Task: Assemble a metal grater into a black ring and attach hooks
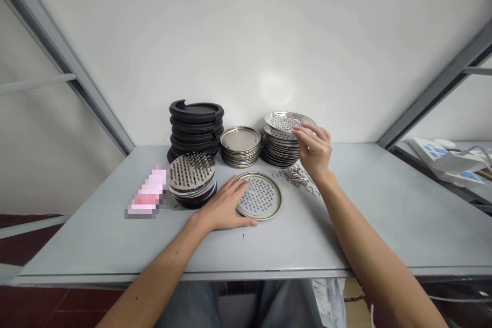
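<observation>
On the table a round metal grater disc (pixel 261 199) with a raised rim lies flat. My left hand (pixel 226 205) is at its left side, fingers spread over the rim and thumb stretched along the near edge. My right hand (pixel 315 151) is raised at the back right, its fingers pinched at the edge of another round grater disc (pixel 284 122). That disc tilts over the top of a stack of similar metal discs (pixel 279 151); whether it still touches the stack I cannot tell. Below the right hand lies a small pile of metal rings and clips (pixel 298 177).
Black round holders (pixel 196 128) are stacked at the back left, beside a stack of plain metal lids (pixel 240 143). Nearer stands a pile of perforated grater plates (pixel 192 174). A blurred pink item (pixel 148 192) lies left. Grey metal posts (pixel 92 97) flank the table (pixel 365 225).
</observation>
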The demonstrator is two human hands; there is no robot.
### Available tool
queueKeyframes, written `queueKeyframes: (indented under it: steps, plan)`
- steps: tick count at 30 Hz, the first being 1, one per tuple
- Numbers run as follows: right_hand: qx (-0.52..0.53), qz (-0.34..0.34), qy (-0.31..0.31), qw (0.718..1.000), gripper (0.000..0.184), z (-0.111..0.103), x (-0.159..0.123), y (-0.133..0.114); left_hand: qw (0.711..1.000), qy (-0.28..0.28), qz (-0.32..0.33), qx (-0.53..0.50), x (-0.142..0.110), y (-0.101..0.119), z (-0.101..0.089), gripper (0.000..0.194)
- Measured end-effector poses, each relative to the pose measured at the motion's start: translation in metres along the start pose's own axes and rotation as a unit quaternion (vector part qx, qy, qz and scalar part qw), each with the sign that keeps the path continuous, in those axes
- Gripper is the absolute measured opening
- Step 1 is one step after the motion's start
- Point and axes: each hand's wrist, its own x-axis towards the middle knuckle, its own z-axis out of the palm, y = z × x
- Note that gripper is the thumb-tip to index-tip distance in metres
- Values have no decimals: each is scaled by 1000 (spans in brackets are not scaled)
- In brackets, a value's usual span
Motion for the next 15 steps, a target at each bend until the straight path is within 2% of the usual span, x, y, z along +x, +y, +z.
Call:
queueKeyframes:
  steps: [2,4,6,8,10,12,14,15]
  plan:
    - [24,10,33,999,17,-6,7,-13,1000,3,2,-4,0,0,0,102]
    - [78,50,61,994,16,-16,16,-32,1000,9,5,-8,0,0,0,102]
    - [173,113,101,973,16,-27,25,-52,1000,14,7,-11,-1,1,0,103]
    - [265,154,96,947,15,-38,28,-64,1000,13,6,-13,-1,2,0,105]
    - [364,185,23,912,13,-44,23,-66,1000,9,-2,-21,-1,3,0,107]
    - [429,230,-75,870,16,-47,12,-61,999,5,-11,-34,-1,5,-1,110]
    - [446,290,-150,833,24,-48,-1,-53,999,11,-18,-44,-1,5,-1,112]
    - [445,318,-167,820,27,-48,-7,-49,998,19,-17,-49,-1,5,-1,111]
